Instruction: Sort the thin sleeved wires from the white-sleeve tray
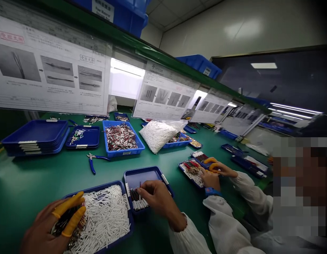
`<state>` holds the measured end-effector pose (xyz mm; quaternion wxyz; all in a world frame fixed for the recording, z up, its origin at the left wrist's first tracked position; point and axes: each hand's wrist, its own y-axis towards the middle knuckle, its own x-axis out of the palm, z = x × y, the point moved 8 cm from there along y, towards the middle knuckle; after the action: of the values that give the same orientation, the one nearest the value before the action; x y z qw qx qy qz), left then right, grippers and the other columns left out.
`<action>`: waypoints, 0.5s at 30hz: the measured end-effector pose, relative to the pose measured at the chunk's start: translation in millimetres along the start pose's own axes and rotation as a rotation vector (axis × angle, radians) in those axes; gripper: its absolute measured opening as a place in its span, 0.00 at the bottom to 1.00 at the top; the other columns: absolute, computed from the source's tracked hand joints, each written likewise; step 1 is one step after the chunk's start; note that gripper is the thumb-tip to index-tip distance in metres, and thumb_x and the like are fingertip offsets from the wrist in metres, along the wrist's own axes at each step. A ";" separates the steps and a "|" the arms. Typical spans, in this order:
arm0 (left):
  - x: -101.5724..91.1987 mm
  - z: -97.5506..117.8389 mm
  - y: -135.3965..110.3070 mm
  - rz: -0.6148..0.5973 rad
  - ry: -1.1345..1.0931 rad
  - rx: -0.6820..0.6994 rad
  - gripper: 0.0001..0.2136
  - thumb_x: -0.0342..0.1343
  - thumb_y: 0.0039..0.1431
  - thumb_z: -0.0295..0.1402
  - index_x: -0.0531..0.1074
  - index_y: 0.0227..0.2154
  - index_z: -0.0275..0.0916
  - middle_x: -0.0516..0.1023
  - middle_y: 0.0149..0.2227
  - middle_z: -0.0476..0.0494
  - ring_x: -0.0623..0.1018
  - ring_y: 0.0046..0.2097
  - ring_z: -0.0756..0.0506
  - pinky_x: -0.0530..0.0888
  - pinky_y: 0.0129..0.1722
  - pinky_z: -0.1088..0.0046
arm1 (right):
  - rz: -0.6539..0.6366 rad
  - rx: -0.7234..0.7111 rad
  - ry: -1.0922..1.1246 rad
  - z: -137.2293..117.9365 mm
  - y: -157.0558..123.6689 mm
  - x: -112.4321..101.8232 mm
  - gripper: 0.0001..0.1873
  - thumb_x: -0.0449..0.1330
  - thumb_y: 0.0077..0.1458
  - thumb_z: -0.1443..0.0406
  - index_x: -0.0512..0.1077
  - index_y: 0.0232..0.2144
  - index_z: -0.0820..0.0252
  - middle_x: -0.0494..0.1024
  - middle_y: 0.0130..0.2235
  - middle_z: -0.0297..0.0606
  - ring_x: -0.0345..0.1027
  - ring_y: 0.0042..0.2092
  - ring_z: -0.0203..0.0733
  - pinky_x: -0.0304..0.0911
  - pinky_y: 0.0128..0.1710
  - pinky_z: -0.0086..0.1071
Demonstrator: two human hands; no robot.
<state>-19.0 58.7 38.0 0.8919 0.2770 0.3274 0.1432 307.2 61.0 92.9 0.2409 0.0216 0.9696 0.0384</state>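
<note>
My left hand [51, 225], with yellow finger cots on two fingers, is closed around a bundle of thin wires with metal ends [66, 225] over a blue tray [126, 211] full of short white tubes [105, 217]. My right hand [156, 197] pinches a thin piece at a row of dark sleeved wires [138, 201] lying in a small blue tray [144, 174].
Blue-handled pliers [93, 160] lie on the green table. Behind are stacked blue trays [33, 137], a bin of red wires [121, 137] and a bag of white tubes [156, 134]. A co-worker in white sleeves [227, 218] handles wires at a tray [192, 169] on the right.
</note>
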 end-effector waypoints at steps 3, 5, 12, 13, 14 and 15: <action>3.8 9.0 1.1 -0.076 0.071 0.043 0.18 0.60 0.52 0.52 0.81 0.42 0.52 0.84 0.43 0.47 0.83 0.42 0.37 0.82 0.24 0.72 | -0.023 0.044 -0.172 17.0 0.2 6.5 0.15 0.61 0.53 0.65 0.76 0.16 0.61 0.72 0.17 0.33 0.60 0.20 0.35 0.49 0.21 0.28; 2.8 18.6 4.7 -0.087 0.053 0.062 0.16 0.59 0.54 0.51 0.82 0.41 0.52 0.84 0.41 0.47 0.83 0.42 0.38 0.83 0.28 0.71 | -0.005 0.083 -0.287 24.3 -0.3 11.2 0.15 0.62 0.53 0.65 0.77 0.16 0.61 0.75 0.18 0.35 0.64 0.21 0.37 0.49 0.21 0.29; -5.0 33.9 16.5 -0.086 0.031 -0.004 0.14 0.59 0.56 0.46 0.82 0.41 0.47 0.84 0.40 0.46 0.83 0.42 0.40 0.82 0.40 0.67 | 0.036 0.040 -0.356 22.3 -4.9 6.5 0.14 0.61 0.58 0.57 0.83 0.31 0.58 0.85 0.32 0.44 0.77 0.32 0.50 0.63 0.30 0.35; -6.2 35.3 18.0 -0.091 0.035 0.001 0.13 0.59 0.56 0.45 0.81 0.41 0.48 0.84 0.40 0.47 0.83 0.42 0.40 0.81 0.41 0.67 | 0.037 0.022 -0.340 19.7 -5.5 8.1 0.15 0.60 0.59 0.56 0.83 0.32 0.58 0.85 0.32 0.44 0.77 0.32 0.50 0.64 0.30 0.36; -8.9 36.2 19.7 -0.078 0.035 0.004 0.13 0.59 0.57 0.44 0.81 0.41 0.47 0.84 0.39 0.47 0.82 0.42 0.40 0.81 0.43 0.65 | 0.026 -0.001 -0.322 16.1 -6.0 12.8 0.16 0.60 0.60 0.55 0.82 0.33 0.58 0.84 0.31 0.44 0.76 0.30 0.50 0.64 0.29 0.36; -10.5 35.6 21.2 -0.078 0.036 -0.006 0.12 0.58 0.58 0.43 0.81 0.41 0.47 0.84 0.40 0.47 0.82 0.43 0.41 0.80 0.44 0.65 | 0.005 -0.030 -0.304 11.1 -6.7 20.5 0.16 0.59 0.60 0.54 0.82 0.33 0.58 0.84 0.31 0.43 0.75 0.29 0.49 0.63 0.28 0.36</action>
<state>-4.8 56.9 78.2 0.8917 0.2588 0.3534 0.1141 294.1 56.2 73.1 0.3850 0.0261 0.9212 0.0500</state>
